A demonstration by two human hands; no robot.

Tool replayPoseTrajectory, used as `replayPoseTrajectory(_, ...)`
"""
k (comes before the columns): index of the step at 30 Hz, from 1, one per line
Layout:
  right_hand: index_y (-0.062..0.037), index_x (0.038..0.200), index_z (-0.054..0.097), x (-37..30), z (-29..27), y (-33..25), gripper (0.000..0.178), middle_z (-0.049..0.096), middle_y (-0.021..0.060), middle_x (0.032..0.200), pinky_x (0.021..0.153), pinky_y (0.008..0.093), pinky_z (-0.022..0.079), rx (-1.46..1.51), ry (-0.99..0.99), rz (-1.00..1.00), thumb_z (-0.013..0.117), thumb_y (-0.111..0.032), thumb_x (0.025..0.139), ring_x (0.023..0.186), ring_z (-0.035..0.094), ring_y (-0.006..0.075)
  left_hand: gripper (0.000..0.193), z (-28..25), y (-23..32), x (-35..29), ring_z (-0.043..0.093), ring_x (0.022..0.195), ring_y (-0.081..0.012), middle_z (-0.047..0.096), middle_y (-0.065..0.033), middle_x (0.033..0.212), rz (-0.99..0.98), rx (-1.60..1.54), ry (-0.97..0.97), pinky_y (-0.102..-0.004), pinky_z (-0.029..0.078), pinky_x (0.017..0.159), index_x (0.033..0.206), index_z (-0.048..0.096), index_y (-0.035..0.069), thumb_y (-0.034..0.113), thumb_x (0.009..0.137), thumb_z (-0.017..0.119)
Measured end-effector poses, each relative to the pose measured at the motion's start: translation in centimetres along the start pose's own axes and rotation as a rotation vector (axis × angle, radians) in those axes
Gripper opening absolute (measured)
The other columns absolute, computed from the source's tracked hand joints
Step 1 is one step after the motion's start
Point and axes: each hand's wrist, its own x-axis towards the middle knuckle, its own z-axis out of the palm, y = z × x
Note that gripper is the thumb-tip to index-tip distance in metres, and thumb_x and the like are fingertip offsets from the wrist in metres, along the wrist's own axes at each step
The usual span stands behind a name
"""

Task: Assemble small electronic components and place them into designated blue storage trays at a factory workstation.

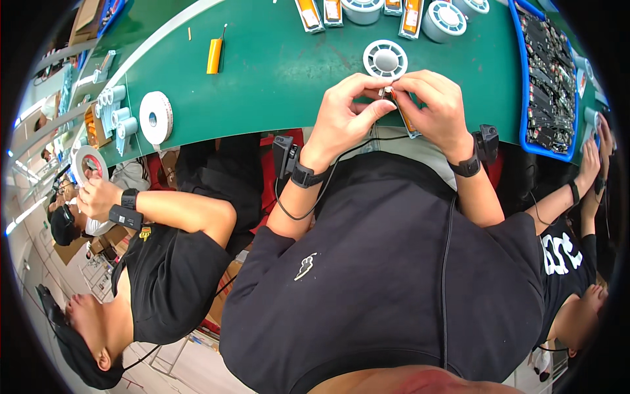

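Note:
Both of my hands meet at the near edge of the green table (275,85). My right hand (434,108) is closed around a slim light-blue housing with an orange cell (405,121) in it. Thumb and fingers of my left hand (354,110) pinch at the housing's far end, beside a small white piece (388,89); what exactly they grip is partly hidden. Just beyond my fingertips lies a round light-blue spoked frame (385,59) with a grey centre. My fingers cover the place where frame and housing meet, so I cannot tell whether they are joined.
Similar round parts (446,21) and housings with orange cells (411,16) line the far edge. A loose orange cell (214,56) and a white tape roll (156,118) lie leftward. A blue bin (525,85) of dark parts stands right. Co-workers (177,269) sit on both sides.

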Motion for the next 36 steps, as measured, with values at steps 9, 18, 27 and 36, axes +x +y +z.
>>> replayPoseTrajectory(9,-0.0074,0.085,0.067,0.8,-0.7,0.1,0.017,0.072,0.0041,0.084,0.060,0.0326,0.050,-0.239,-0.068,-0.139,0.079,-0.004,0.074,0.068,0.066,0.0230,0.031,-0.4,2.0,0.1,0.069,0.088,-0.0148,0.068,-0.0067,0.101,0.160,0.462,-0.051,-0.0311,0.060,0.074,0.116,0.068,-0.002,0.007,0.088,0.078)
replayPoseTrajectory(18,-0.0090,0.079,0.061,0.2,-0.4,2.0,0.018,0.073,0.0013,0.081,0.055,0.0307,0.044,-0.063,-0.108,-0.210,0.077,-0.002,0.074,0.062,0.064,0.0182,0.028,-1.8,0.0,0.8,0.070,0.098,-0.0165,0.071,-0.0108,0.116,-0.198,-0.020,-0.241,-0.0305,0.060,0.085,0.117,0.065,-0.006,-0.001,0.090,0.074)
replayPoseTrajectory(27,-0.0085,0.079,0.063,1.1,-0.7,1.6,0.016,0.072,0.0011,0.078,0.055,0.0311,0.044,-0.107,-0.099,-0.157,0.076,-0.002,0.075,0.062,0.064,0.0197,0.033,-1.4,-0.5,0.5,0.067,0.091,-0.0110,0.072,-0.0052,0.103,-0.179,-0.191,-0.182,-0.0271,0.058,0.078,0.116,0.070,-0.002,0.010,0.087,0.081)
replayPoseTrajectory(36,-0.0014,0.086,0.064,0.1,-5.4,-0.9,0.010,0.065,0.0117,0.070,0.056,0.0344,0.046,0.192,-0.524,0.353,0.069,-0.008,0.091,0.061,0.062,0.0239,0.031,0.1,2.1,0.0,0.070,0.094,-0.0154,0.071,-0.0089,0.108,-0.211,-0.076,-0.052,-0.0301,0.059,0.083,0.120,0.062,-0.003,0.004,0.093,0.074)
